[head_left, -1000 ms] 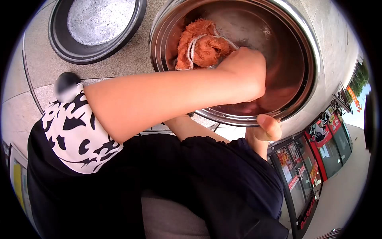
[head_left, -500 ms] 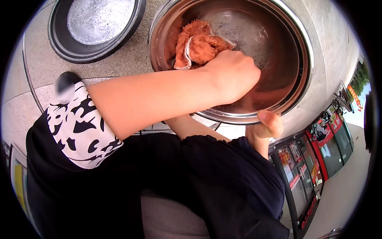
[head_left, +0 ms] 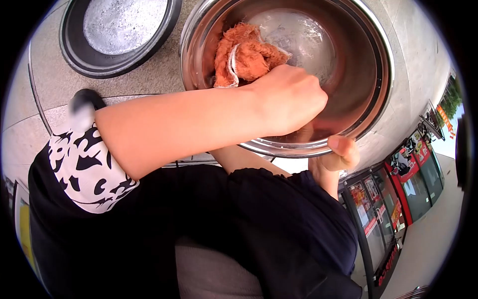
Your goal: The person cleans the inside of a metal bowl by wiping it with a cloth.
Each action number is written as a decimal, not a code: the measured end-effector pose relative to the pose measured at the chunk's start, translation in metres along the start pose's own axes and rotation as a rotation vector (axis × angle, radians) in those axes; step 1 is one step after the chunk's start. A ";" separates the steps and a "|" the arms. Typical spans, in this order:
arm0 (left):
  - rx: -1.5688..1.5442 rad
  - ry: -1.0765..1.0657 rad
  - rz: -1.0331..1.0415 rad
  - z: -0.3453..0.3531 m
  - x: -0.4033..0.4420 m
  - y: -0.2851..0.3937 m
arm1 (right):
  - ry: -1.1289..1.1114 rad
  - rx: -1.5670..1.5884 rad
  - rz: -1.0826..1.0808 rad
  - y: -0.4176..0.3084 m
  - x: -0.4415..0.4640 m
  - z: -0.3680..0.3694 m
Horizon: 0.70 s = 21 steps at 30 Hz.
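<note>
My left hand (head_left: 294, 97) is closed in a fist inside a wide, shiny steel basin (head_left: 356, 94), its back towards me and its fingertips hidden. A fuzzy orange cloth (head_left: 249, 57) with a white edge lies bunched against the basin's inner wall and runs up to the fist, which grips it. On the near side of the basin, my right hand (head_left: 338, 155) is closed around the rim, thumb on top. The basin is scuffed inside and tilted towards me.
A black tub (head_left: 69, 52) holding foamy water (head_left: 124, 25) stands on the paving at upper left. A dark shoe tip (head_left: 87, 102) shows below it. My clothed knee (head_left: 298, 214) is close under the basin. Shop doors (head_left: 371, 209) with red signs appear at right.
The basin has tipped a little and its far-left rim has shifted left. The cloth has moved slightly left with it. My left forearm and sleeve have drawn slightly left; my right hand keeps the rim.
</note>
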<state>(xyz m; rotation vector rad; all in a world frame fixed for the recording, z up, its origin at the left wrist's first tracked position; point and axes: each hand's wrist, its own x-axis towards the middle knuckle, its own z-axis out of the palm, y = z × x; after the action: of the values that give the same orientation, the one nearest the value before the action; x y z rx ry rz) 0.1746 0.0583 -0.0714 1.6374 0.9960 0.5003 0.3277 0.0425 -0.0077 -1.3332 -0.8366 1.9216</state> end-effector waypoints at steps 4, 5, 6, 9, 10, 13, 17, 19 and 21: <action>0.156 0.078 0.090 0.001 0.006 0.002 | -0.072 0.130 -0.058 0.007 0.008 -0.023; 0.152 0.041 0.054 -0.001 0.004 0.002 | 0.025 0.040 0.011 0.004 0.005 -0.019; 0.152 0.039 0.048 -0.003 0.000 0.002 | -0.074 0.047 0.003 0.006 0.005 -0.024; 0.118 -0.069 0.039 -0.012 -0.003 0.007 | -0.019 0.022 0.029 0.007 0.005 -0.018; 0.116 -0.071 0.041 -0.010 -0.001 0.005 | 0.232 -0.020 0.069 0.005 0.004 -0.010; 0.120 -0.016 0.069 -0.010 0.003 0.003 | 0.083 0.018 0.015 0.002 0.004 -0.018; 0.093 -0.120 0.019 -0.015 -0.007 0.005 | 0.174 -0.144 0.076 0.003 0.001 -0.014; 0.112 -0.061 0.050 -0.006 -0.003 0.001 | 0.244 -0.002 0.019 0.004 0.005 -0.004; 0.133 0.010 0.085 -0.007 -0.001 0.002 | 0.198 -0.004 0.013 0.003 0.005 -0.008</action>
<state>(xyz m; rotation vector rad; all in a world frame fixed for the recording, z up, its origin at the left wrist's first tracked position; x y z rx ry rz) 0.1690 0.0613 -0.0673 1.8033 0.9878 0.5079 0.3335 0.0462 -0.0152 -1.5060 -0.7349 1.7630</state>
